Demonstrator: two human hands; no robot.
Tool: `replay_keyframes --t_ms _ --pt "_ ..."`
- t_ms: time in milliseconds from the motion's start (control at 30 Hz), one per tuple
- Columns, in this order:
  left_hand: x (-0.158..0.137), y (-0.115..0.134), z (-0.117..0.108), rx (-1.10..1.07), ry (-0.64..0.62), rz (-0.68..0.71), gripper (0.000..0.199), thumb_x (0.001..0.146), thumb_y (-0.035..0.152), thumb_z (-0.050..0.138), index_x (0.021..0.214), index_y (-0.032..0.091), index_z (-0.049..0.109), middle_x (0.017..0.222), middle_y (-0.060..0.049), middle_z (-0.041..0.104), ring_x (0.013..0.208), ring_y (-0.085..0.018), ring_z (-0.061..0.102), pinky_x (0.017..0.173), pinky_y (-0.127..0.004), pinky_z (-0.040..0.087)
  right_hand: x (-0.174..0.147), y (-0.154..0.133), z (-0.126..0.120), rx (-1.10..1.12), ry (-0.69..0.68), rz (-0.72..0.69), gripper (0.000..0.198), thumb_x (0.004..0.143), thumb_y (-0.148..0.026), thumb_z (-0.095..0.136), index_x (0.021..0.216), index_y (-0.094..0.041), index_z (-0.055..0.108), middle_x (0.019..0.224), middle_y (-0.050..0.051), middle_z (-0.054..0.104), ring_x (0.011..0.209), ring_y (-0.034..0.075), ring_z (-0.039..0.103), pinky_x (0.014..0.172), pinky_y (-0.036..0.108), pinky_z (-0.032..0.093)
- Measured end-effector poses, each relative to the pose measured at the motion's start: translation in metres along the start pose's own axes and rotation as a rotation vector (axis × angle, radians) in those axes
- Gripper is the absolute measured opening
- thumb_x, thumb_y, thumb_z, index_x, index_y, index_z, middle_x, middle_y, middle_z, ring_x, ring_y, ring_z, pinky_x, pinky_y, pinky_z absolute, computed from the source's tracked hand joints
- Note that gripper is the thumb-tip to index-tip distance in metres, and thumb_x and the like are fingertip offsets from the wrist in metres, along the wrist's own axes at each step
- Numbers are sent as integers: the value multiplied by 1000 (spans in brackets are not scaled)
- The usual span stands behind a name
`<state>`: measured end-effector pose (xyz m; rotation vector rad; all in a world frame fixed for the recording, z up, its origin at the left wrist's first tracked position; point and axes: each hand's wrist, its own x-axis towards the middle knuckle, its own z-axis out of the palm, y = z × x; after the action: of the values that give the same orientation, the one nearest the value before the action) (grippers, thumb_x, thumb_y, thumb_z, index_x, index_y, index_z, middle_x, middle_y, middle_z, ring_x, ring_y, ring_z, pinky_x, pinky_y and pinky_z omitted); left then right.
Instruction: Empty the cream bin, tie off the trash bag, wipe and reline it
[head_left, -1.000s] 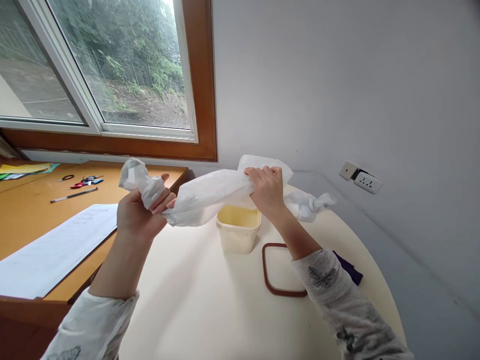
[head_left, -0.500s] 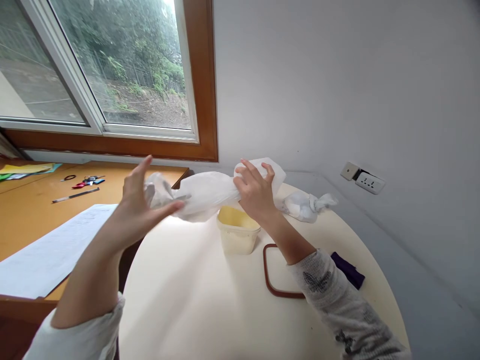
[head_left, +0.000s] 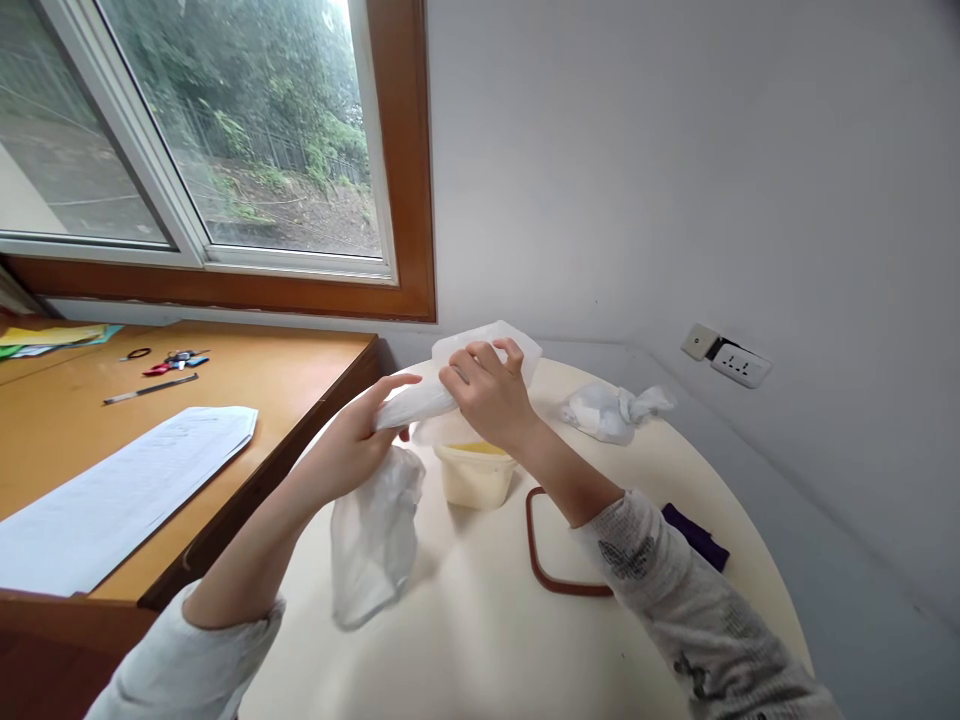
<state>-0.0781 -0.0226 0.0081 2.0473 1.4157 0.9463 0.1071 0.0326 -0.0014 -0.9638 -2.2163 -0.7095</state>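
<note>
Several sheets of paper (head_left: pixel 127 500) lie at far left on the desk (head_left: pixel 289 365), with a pen (head_left: pixel 150 389) behind them. Next comes the left hand (head_left: pixel 352 445), which was spread wide half a second ago and has now closed around the white plastic bag (head_left: pixel 416 403). One loose part of the bag now hangs below that hand, over the round table (head_left: pixel 465 640). So the bag is again held at two places, its middle bunched between the hands, above and behind the cream tub (head_left: pixel 476 485). The right hand (head_left: pixel 491 395) has its fingers curled onto the bag. Farther right are a brown frame (head_left: pixel 531 535), a knotted bag (head_left: pixel 604 412) and a purple cloth (head_left: pixel 694 538).
</note>
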Motion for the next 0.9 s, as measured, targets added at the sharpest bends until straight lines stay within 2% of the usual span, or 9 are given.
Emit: replay_keyframes --t_ms 133,233,333,467,567,667,767,833,900 --pt "-6 -2 -5 -219 -85 -107 48 73 18 43 120 26 48 68 2 54 62 -16 51 56 -24 41 -2 8 2 -3 37 71 33 84 -2 33 87 -26 57 109 4 58 111 20 45 99 45 16" --pt "-11 -4 -8 -337 -109 -182 46 68 17 47 113 24 55 68 0 54 61 -16 50 53 -23 42 1 10 0 7 89 131 35 80 0 34 89 -25 57 128 4 48 126 22 33 102 51 10" --pt "-17 -6 -12 -417 -114 -213 56 66 17 49 120 27 51 68 0 55 56 -15 48 50 -22 41 3 13 -1 -34 99 167 34 80 -1 34 92 -24 56 137 5 41 131 23 26 101 54 13" --pt "-24 -10 -18 -459 -131 -229 69 68 18 51 132 40 36 87 0 61 58 -13 47 52 -21 42 3 20 4 -42 -35 215 28 82 -4 35 94 -21 54 112 9 58 98 22 53 77 35 38" --pt "-27 -12 -20 -449 -197 -266 60 71 22 53 127 40 43 74 3 57 57 -14 46 53 -22 41 2 21 8 -40 -125 240 24 81 -6 37 90 -21 54 95 7 59 72 17 53 57 28 33" --pt "-28 -12 -22 -406 -228 -211 34 69 24 56 101 32 64 64 2 52 56 -14 45 53 -22 39 1 20 9 -38 -131 236 24 80 -6 37 89 -21 53 92 7 57 73 18 49 54 28 30" --pt "-28 -14 -24 -368 -181 -173 10 69 27 56 65 22 65 56 2 48 52 -13 40 49 -22 36 2 21 10 -34 -121 248 26 76 -2 40 91 -21 52 90 7 56 77 20 48 58 29 31" --pt "-28 -19 -27 -367 -72 -205 14 69 28 56 59 21 62 54 2 49 51 -12 41 48 -22 35 2 24 11 -32 -94 270 27 76 -2 42 92 -20 52 91 7 57 79 21 48 63 30 33" --pt "-29 -25 -30 -378 59 -257 13 70 30 55 68 22 66 56 2 54 52 -13 43 49 -21 34 2 30 13 -27 -66 310 25 76 -5 44 94 -20 52 92 8 57 83 22 49 68 32 34"
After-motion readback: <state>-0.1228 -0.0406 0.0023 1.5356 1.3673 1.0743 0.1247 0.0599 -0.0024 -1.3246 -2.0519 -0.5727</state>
